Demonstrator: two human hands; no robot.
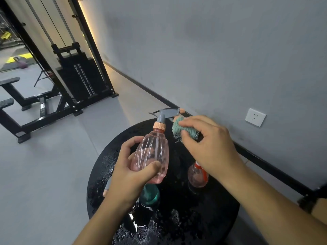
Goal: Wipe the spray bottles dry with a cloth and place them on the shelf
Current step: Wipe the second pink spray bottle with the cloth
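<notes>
Left hand (131, 172): sat low in the centre of the frame, its grip wrapped round the lower body of the pink spray bottle (152, 156), thumb across the front and fingers curled behind.
Pink spray bottle: was held tilted above the worktop (99, 174), clear pink body low, orange collar and grey trigger head (166, 113) pointing to the upper centre of the frame.
Right hand (210, 144): was right of centre, its grip pinching the cloth (184, 130) between thumb and fingertips.
Cloth: teal, bunched into a wad, lay just right of the bottle's neck; whether it touched the bottle could not be told from this angle.
Worktop: round, black and shiny, filled the lower centre of the frame, with water drops and puddles at its left edge and near edge.
Second pink bottle (197, 175): stood on the worktop under the right wrist, its red top partly hidden by that hand.
Teal bottle (150, 195): stood on the worktop below the left hand, only partly seen.
Weight machine (79, 75): black frame and plate stack, stood in the upper left of the frame.
Wall socket (255, 117): white, was set in the grey wall at the right.
</notes>
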